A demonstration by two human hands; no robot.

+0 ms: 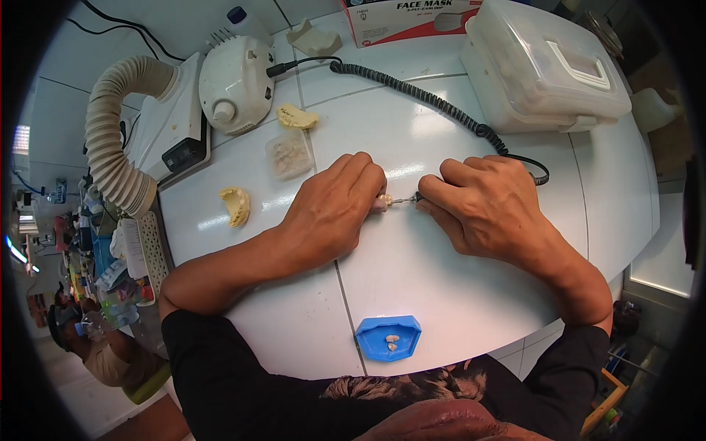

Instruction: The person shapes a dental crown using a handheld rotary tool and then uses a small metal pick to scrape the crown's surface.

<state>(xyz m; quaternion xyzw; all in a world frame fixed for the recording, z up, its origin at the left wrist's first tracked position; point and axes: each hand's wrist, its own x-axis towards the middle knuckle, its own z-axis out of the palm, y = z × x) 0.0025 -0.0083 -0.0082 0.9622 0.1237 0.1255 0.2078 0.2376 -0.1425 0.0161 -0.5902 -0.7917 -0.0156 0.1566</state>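
My left hand (334,202) is closed, its fingertips pinching a small tooth-coloured dental piece (385,200) that is mostly covered by the fingers. From the right, my right hand (485,206) grips a rotary handpiece whose body is largely hidden in the fist. Its thin metal bur (404,200) points left, with the tip right at the dental piece. A coiled black cord (426,90) runs from behind my right hand to the white micromotor unit (234,88). Nearer my body, a blue dish (409,347) holds a few small tooth-coloured pieces (392,339).
Yellow plaster dental casts (297,116) (237,206) and a small clear box (289,155) lie left of centre. A ribbed hose (110,125) arches at far left. A face mask box (412,22) and a translucent case (544,73) stand at the back. Another person (118,356) sits lower left.
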